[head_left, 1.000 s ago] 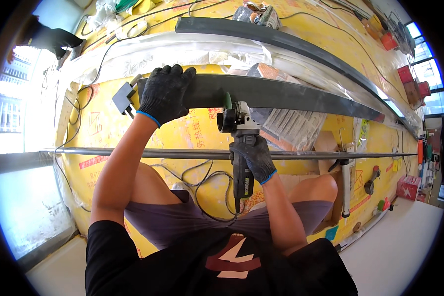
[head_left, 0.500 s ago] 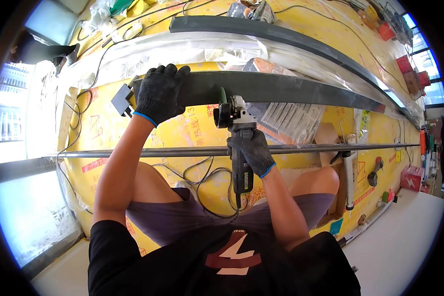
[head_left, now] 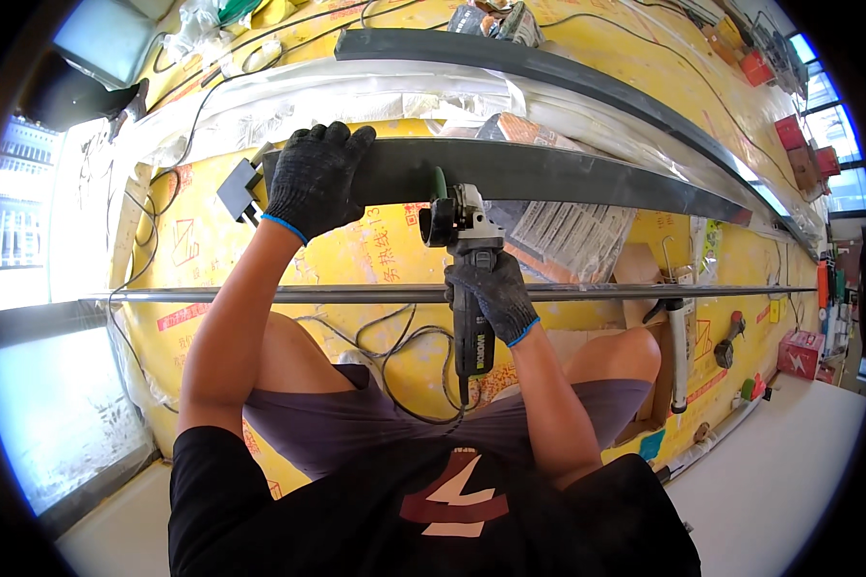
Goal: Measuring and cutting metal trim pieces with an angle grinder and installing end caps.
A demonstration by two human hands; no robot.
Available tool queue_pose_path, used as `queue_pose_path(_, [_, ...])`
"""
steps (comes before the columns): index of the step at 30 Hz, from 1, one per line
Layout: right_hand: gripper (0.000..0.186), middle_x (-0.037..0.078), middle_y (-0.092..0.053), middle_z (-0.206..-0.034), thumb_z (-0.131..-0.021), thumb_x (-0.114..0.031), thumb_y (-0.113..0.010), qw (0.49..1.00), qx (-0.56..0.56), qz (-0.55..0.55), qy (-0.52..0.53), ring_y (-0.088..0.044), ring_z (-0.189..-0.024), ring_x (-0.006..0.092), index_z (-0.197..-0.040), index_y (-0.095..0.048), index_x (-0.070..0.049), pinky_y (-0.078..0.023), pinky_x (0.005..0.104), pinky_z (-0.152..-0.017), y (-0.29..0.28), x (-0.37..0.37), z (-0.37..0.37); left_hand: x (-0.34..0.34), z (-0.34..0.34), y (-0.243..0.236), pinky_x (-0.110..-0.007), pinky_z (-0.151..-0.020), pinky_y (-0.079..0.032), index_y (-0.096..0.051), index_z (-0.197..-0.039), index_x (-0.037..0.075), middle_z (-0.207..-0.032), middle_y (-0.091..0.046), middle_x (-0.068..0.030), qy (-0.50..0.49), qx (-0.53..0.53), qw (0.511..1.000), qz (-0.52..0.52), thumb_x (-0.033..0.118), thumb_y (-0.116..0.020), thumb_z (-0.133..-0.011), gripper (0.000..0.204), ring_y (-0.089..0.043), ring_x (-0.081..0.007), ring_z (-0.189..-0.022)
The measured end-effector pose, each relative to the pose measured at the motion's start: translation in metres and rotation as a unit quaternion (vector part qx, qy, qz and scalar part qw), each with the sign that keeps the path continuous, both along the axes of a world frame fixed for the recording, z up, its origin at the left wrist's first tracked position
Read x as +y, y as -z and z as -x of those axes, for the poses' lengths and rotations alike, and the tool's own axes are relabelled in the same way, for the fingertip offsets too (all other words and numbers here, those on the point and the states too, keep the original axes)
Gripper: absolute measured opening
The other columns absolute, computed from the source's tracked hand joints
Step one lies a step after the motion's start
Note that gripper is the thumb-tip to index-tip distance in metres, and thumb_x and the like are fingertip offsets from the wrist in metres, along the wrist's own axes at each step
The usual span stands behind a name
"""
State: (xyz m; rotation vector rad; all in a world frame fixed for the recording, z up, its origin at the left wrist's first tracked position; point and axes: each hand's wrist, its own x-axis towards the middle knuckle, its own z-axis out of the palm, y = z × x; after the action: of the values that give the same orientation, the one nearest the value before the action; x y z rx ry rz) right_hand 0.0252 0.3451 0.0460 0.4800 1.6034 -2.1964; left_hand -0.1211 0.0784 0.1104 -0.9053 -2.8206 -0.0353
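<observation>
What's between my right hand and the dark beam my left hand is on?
The head view shows the angle grinder's metal head and green disc there.

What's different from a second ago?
The person in dark clothes at the upper left has shifted lower in the picture. Nothing was grabbed or let go: the left hand still rests on the dark bar, and the right hand still holds the grinder.

A black angle grinder [head_left: 471, 248] overlaps a long, crosswise dark grey bar [head_left: 568, 176] with its green disc [head_left: 441, 183]
</observation>
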Motion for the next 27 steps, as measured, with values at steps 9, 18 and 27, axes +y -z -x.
queue_pose_path(9, [0.033, 0.009, -0.070, -0.078, -0.084, -0.012, -0.080, 1.000, -0.001, 0.004, 0.007, -0.067, -0.062, 0.0166, -0.114, -0.070, -0.001, -0.054, 0.0314, -0.056, -0.0006, -0.0013, 0.0013, 0.0001, 0.0000, 0.0009, -0.050, -0.097, -0.048, -0.060, -0.134, 0.011, -0.115, -0.062, -0.0162, 0.007, 0.014, 1.000, -0.002, 0.026, -0.082, -0.064, 0.075, -0.062, -0.0372, -0.106])
queue_pose_path(18, [0.034, 0.009, -0.071, -0.082, -0.083, -0.011, -0.081, 1.000, 0.012, 0.014, 0.009, -0.068, -0.065, 0.0172, -0.113, -0.069, 0.000, -0.055, 0.0324, -0.059, -0.0029, 0.0001, 0.0027, 0.0005, -0.0016, -0.0006, -0.050, -0.097, -0.048, -0.059, -0.135, 0.011, -0.116, -0.062, -0.0171, 0.007, 0.000, 1.000, -0.004, 0.027, -0.083, -0.063, 0.078, -0.063, -0.0377, -0.107])
queue_pose_path(27, [0.033, 0.009, -0.071, -0.082, -0.083, -0.012, -0.081, 1.000, 0.010, 0.000, 0.007, -0.069, -0.065, 0.0175, -0.112, -0.069, 0.000, -0.056, 0.0331, -0.059, -0.0024, -0.0006, 0.0039, 0.0006, -0.0032, -0.0004, -0.050, -0.099, -0.048, -0.059, -0.136, 0.011, -0.117, -0.062, -0.0166, 0.008, 0.010, 1.000, -0.011, 0.026, -0.083, -0.062, 0.079, -0.062, -0.0374, -0.108])
